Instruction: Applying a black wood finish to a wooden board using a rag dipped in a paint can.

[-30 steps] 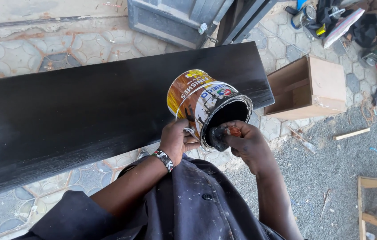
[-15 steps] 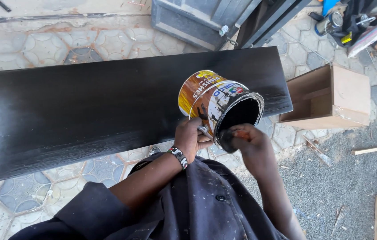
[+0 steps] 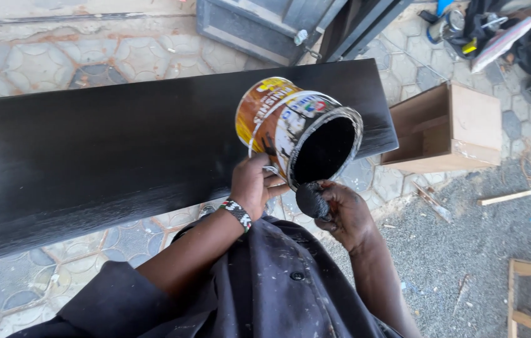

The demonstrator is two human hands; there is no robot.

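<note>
Two bare hands are seen from above, close together over the near edge of a long black-painted board [image 3: 121,156] laid across hexagonal paving [image 3: 40,62]. An open paint tin [image 3: 296,128] (orange and white label, black inside) is tilted on its side with its mouth toward the person, and is gripped from below by the left hand [image 3: 254,186], whose fingers are curled shut around its lower rim. A black, paint-soaked wad [image 3: 311,200] is pinched in the closed fingers of the right hand [image 3: 347,216], just under the tin's mouth. A beaded bracelet [image 3: 238,213] is worn on the left wrist. An open cardboard box [image 3: 459,128] lies beyond the board's right end.
</note>
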